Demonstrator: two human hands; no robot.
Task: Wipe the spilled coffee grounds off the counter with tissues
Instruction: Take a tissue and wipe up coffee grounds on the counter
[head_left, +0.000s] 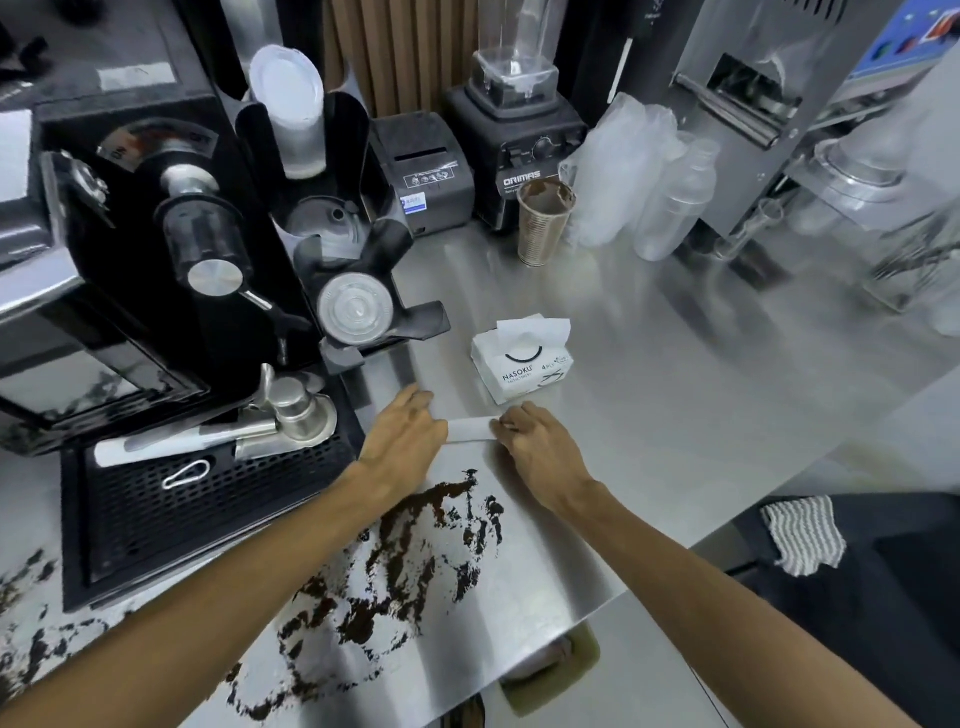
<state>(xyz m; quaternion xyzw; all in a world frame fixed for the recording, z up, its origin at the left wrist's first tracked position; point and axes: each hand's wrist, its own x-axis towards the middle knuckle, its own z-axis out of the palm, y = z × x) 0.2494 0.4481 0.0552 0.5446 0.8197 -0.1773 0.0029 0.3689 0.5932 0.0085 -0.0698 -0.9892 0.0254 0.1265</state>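
Dark coffee grounds (410, 561) lie smeared across the steel counter (649, 374), from its front edge up toward my hands. A folded white tissue (469, 430) lies flat on the counter just beyond the spill. My left hand (402, 439) presses on its left end and my right hand (535, 447) pinches its right end. The white tissue pack (522, 364), with a sheet sticking out of its top, stands just behind the tissue.
A black coffee grinder (171, 249) and drip tray (208, 499) with a portafilter (291, 421) fill the left. A lid holder (358, 306), receipt printer (426, 171), blender (519, 130), ribbed cup (543, 221) and plastic bottles (670, 208) line the back. More grounds (31, 623) lie far left. A striped cloth (805, 535) hangs right.
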